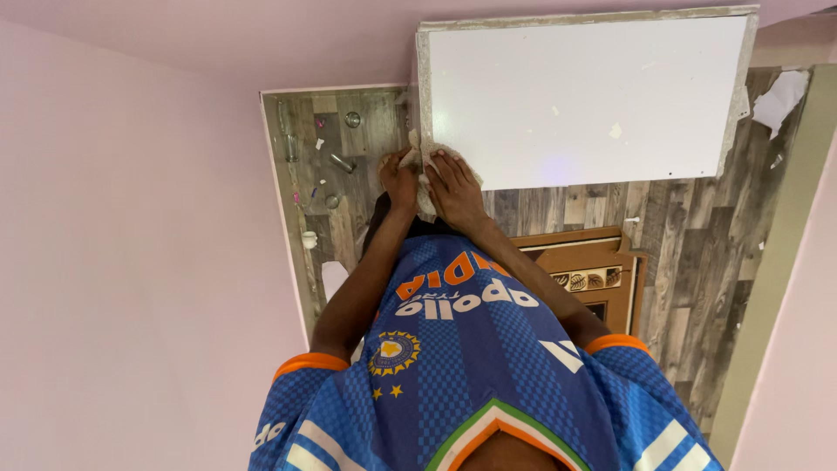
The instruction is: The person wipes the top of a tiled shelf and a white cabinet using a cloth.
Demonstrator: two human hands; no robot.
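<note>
Head view, looking straight down the person's own chest to the floor.

White slab (584, 96): a flat rectangular board with rough grey edges, lying in the upper half of the view. Long axis runs 9 to 3 o'clock; short sides face left and right. Its near-left corner sits at about 11 o'clock from frame centre, and both hands meet there.

Cloth (425, 166): a pale, crumpled rag bunched at that corner, partly over the slab edge and partly hanging below it. No clear long axis; it is wadded.

Left hand (398, 180): fingers curled, pressed against the cloth on its 9 o'clock side, just off the slab edge. Whether it actually grips the rag or only pushes on it, cannot tell.

Right hand (453, 187): palm down, fingers spread and fairly flat on top of the cloth, fingertips reaching the slab's lower edge. It presses rather than closes; a true grasp cannot be confirmed.

Both forearms run from 6 o'clock up toward the corner, converging.

Surroundings: wood-plank patterned floor (697, 253) in grey-brown. Small metal fittings (342, 162) and scraps lie scattered on the floor at 9 to 10 o'clock of the hands. A brown patterned mat (593, 266) lies at 4 o'clock of the hands. Pink walls (131, 244) on both sides. Blue jersey (471, 366) with orange sleeve trim fills the bottom.
</note>
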